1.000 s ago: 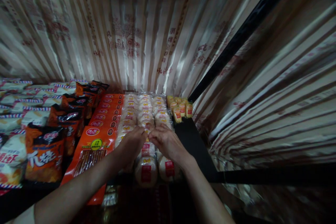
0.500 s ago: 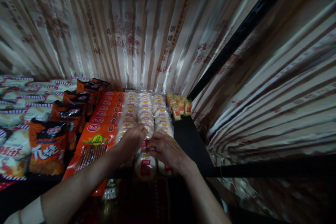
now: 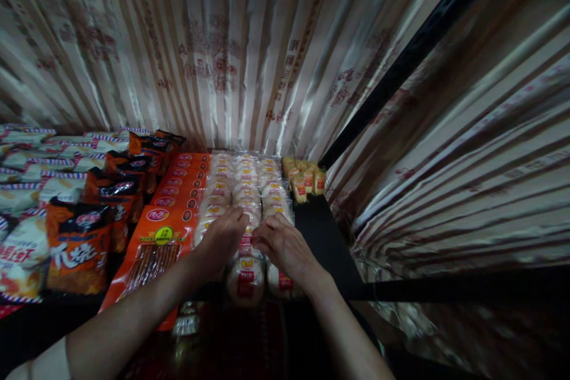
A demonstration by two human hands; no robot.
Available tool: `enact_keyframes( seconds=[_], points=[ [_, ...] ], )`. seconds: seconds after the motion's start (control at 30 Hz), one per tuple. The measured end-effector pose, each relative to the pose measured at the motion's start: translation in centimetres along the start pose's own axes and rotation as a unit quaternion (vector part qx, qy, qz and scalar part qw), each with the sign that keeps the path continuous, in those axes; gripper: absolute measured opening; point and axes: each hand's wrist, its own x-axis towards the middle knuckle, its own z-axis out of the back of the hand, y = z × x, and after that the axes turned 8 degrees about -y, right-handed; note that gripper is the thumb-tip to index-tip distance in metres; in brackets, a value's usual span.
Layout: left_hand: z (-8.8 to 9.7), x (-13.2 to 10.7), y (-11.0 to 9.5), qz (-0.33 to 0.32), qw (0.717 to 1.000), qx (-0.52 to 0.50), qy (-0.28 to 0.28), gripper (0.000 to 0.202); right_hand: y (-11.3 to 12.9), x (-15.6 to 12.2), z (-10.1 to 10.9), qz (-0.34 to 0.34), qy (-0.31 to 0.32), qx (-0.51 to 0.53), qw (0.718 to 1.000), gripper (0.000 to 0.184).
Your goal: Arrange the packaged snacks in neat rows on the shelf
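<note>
Rows of round pale pastries in clear wrappers (image 3: 246,190) with red labels lie on a dark shelf (image 3: 325,243). My left hand (image 3: 222,236) rests on the left and middle rows with its fingers curled down onto a packet. My right hand (image 3: 285,244) lies beside it on the middle and right rows, fingers bent and pinching a wrapped pastry (image 3: 246,243) between the two hands. The nearest pastry (image 3: 244,282) sits at the shelf's front edge, just below both hands.
Orange flat snack packs (image 3: 154,249) lie left of the pastries, then dark orange chip bags (image 3: 78,243) and white bags (image 3: 22,249). Small yellow packets (image 3: 305,178) sit at the back right. A striped shiny curtain (image 3: 231,53) hangs behind, with a black post (image 3: 414,47).
Both hands have stayed on the pastry rows with only small finger shifts; the right hand has drawn slightly nearer the left. The view has drifted a little.
</note>
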Motion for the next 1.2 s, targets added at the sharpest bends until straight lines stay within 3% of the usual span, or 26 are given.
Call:
enact_keyframes(
  seconds=[0.23, 0.47, 0.63, 1.0, 1.2],
  points=[
    [0.4, -1.3, -0.1, -0.023, 0.999, 0.030, -0.009, 0.012, -0.1, -0.1, 0.1, 0.012, 0.003, -0.001, 1.000, 0.012],
    [-1.3, -4.4, -0.7, -0.048, 0.996, 0.075, -0.027, 0.018, -0.5, 0.0, -0.3, -0.001, -0.003, 0.004, 1.000, 0.021],
    [-1.0, -6.0, -1.1, -0.067, 0.992, 0.093, -0.044, 0.030, -0.8, 0.1, -0.7, 0.000, -0.012, 0.001, 1.000, 0.027],
    [-1.3, -5.6, -1.0, -0.061, 0.990, 0.107, -0.071, 0.025, -1.1, 0.3, -1.3, -0.018, -0.027, 0.009, 0.999, 0.011],
    [-0.9, -5.5, -1.1, -0.050, 0.993, 0.105, -0.036, 0.024, -1.3, 0.4, -1.4, -0.011, -0.039, 0.029, 0.999, 0.004]
  ],
)
